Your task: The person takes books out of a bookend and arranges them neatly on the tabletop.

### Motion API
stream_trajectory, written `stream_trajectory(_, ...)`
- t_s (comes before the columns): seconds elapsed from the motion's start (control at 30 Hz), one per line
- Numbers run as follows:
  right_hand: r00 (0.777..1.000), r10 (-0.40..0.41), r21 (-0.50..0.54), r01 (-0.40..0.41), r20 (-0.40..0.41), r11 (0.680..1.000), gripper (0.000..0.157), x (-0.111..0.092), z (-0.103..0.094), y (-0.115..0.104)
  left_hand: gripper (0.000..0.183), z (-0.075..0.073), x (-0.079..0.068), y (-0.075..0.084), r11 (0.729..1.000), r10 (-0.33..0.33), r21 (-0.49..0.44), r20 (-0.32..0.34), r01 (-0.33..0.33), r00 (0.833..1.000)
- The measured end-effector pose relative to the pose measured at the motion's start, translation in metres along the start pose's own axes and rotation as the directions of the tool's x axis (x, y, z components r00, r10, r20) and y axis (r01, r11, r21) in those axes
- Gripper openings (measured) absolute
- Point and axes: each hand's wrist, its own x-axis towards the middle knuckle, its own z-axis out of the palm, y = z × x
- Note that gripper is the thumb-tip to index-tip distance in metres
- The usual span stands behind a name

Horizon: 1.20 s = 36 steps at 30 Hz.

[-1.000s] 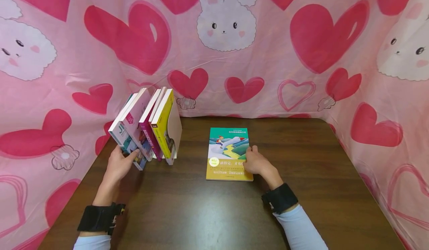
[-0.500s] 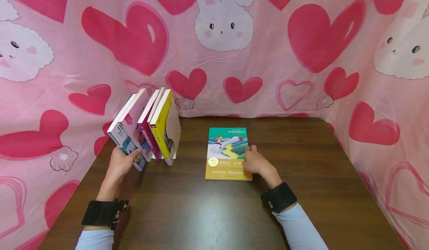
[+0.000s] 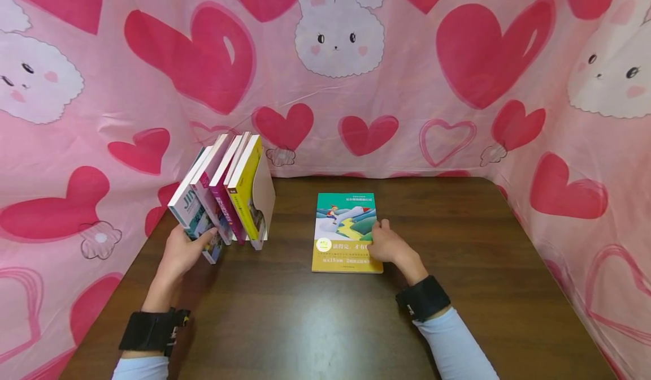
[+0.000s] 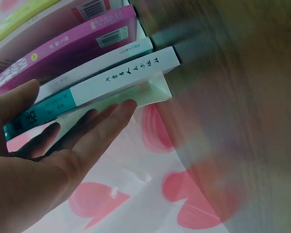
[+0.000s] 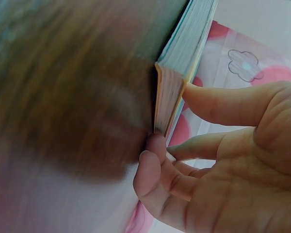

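Note:
My left hand (image 3: pixel 180 255) grips the book with a teal-and-white spine (image 3: pixel 197 215) at the left end of an upright row. In the left wrist view its thumb (image 4: pixel 20 97) lies on one side of that spine and the fingers reach along the other. A picture book (image 3: pixel 348 216) with a green and yellow cover lies flat on the table, right of the row. My right hand (image 3: pixel 394 250) pinches its right edge. The right wrist view has the thumb (image 5: pixel 218 103) against the cover side and curled fingers at the underside.
Beside the held book stand a pink book (image 3: pixel 209 193), a magenta-spined book (image 3: pixel 227 210) and a yellow book (image 3: pixel 246 188). A white book holder (image 3: pixel 266 185) flanks the row on the right. Patterned pink cloth (image 3: pixel 407 91) hangs behind the wooden table (image 3: pixel 447 210).
The teal-and-white book has shifted slightly toward me and stands lower against the pink book, which now leans less to the left. My right hand and the flat picture book stay put.

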Motion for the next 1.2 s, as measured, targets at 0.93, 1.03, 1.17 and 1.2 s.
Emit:
stream_trajectory(0.93,1.0,-0.008,-0.001,0.008,0.005,1.0,0.07,-0.002,-0.002,-0.002,0.066,0.01,0.002,0.003,0.998,-0.058,-0.04,-0.12,0.054,0.991)
stream_trajectory(1.03,1.0,0.0,-0.005,0.001,0.01,1.0,0.071,0.0,-0.001,-0.002,0.064,0.011,0.0,0.004,0.998,-0.06,-0.038,-0.132,0.056,0.989)
stream_trajectory(1.17,1.0,0.006,-0.004,-0.006,0.011,1.0,0.071,0.001,-0.001,-0.002,0.063,0.01,-0.002,0.004,0.997,-0.068,-0.045,-0.139,0.062,0.988)
stream_trajectory(1.2,1.0,0.007,-0.003,-0.007,0.009,1.0,0.07,0.001,-0.001,-0.002,0.063,0.01,-0.003,0.004,0.997,-0.069,-0.046,-0.142,0.063,0.987)
